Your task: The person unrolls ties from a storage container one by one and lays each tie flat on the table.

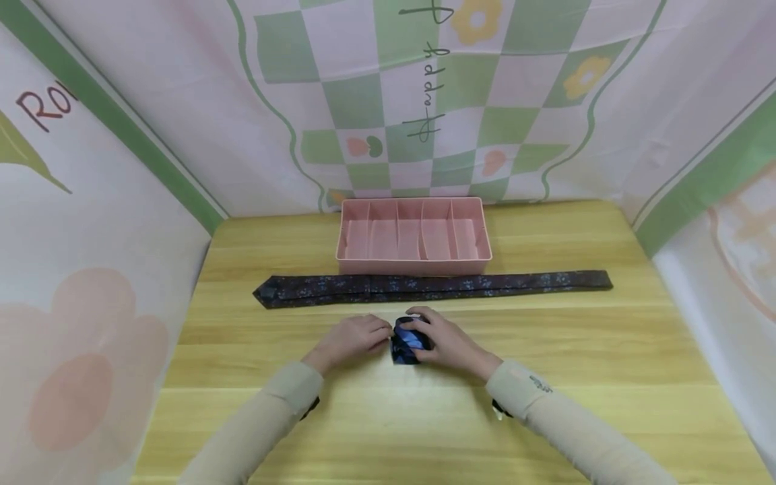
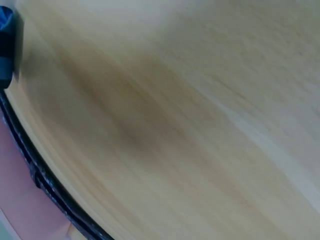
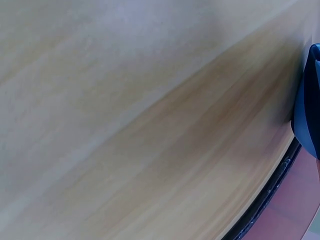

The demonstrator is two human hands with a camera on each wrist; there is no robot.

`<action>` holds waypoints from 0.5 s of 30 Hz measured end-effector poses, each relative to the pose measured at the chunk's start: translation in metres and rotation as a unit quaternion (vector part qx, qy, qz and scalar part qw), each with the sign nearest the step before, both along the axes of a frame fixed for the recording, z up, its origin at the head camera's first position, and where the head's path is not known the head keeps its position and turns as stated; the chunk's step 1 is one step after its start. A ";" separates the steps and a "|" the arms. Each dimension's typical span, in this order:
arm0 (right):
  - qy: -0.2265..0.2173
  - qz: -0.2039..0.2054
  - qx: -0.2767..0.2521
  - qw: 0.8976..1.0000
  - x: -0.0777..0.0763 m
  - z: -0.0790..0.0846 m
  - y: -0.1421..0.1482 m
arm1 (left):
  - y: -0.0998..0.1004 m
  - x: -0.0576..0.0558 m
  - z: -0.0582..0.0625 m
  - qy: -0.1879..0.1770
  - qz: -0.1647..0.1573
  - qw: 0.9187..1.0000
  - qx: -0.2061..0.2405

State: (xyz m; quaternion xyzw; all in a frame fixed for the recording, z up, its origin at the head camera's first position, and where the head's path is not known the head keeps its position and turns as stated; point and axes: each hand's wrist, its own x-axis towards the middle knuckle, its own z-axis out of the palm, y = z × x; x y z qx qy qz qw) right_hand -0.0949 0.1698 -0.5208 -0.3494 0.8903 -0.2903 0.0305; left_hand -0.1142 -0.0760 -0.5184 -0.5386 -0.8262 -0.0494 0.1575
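Observation:
A blue striped necktie point(image 1: 409, 339), rolled into a compact bundle, sits on the table between the two hands. The right hand point(image 1: 451, 343) grips the roll from the right, fingers over its top and thumb at the near side. At the roll's left edge, the left hand point(image 1: 354, 337) pinches the fabric with curled fingertips. Beyond them a dark necktie point(image 1: 436, 288) with a light blue floral pattern lies flat, its pointed end to the left. Only a sliver of the rolled necktie point(image 2: 6, 47) enters the left wrist view, and its edge point(image 3: 305, 112) shows in the right wrist view.
A pink box point(image 1: 414, 265) with several compartments stands at the back of the wooden table point(image 1: 254, 417), just behind the dark necktie. Printed cloth point(image 1: 455, 81) hangs along the table's back and sides.

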 end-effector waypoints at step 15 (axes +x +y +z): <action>0.013 0.023 0.030 0.999 0.000 0.002 0.006 | 0.006 0.006 -0.001 0.044 -0.013 0.998 -0.050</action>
